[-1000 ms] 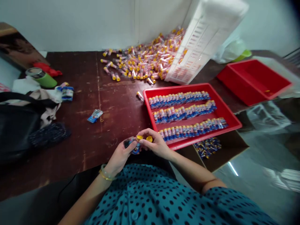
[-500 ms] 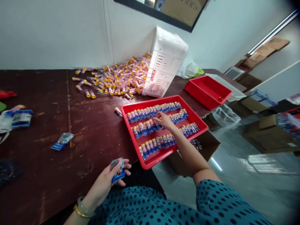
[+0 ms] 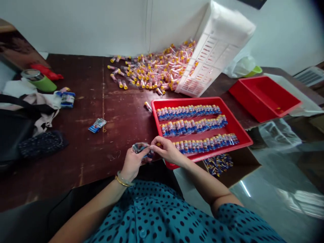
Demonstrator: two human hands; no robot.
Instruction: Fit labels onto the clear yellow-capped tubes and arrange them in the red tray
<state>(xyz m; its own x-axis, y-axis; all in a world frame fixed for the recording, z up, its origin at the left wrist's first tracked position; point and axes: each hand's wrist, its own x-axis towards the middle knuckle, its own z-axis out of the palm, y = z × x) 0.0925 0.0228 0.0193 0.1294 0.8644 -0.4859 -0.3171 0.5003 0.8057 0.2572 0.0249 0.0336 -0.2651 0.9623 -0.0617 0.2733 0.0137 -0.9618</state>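
Near the table's front edge, my left hand (image 3: 132, 162) is closed on a small stack of printed plastic sleeves (image 3: 140, 147), blurred and partly covered by the fingers. My right hand (image 3: 165, 151) meets it there, thumb and fingers pinched together. A yellow cap (image 3: 158, 144) shows between the right fingers; the rest of that small tube is hidden. Just right of the hands, a red tray (image 3: 246, 138) holds three rows of yellow-capped tubes in blue printed sleeves. The right hand covers the tray's near left part.
Unsleeved tubes (image 3: 149, 76) lie heaped by the wall, beside a tipped white basket (image 3: 215, 50). One loose tube (image 3: 147, 107) lies beside the tray. More sleeves (image 3: 97, 125) lie at left. A second red bin (image 3: 265, 98) stands right; a carton (image 3: 243, 165) of tubes sits below.
My right hand has left the tray's middle row and come over to the left hand. The left hand now grips the sleeves beside it. The view has turned left.
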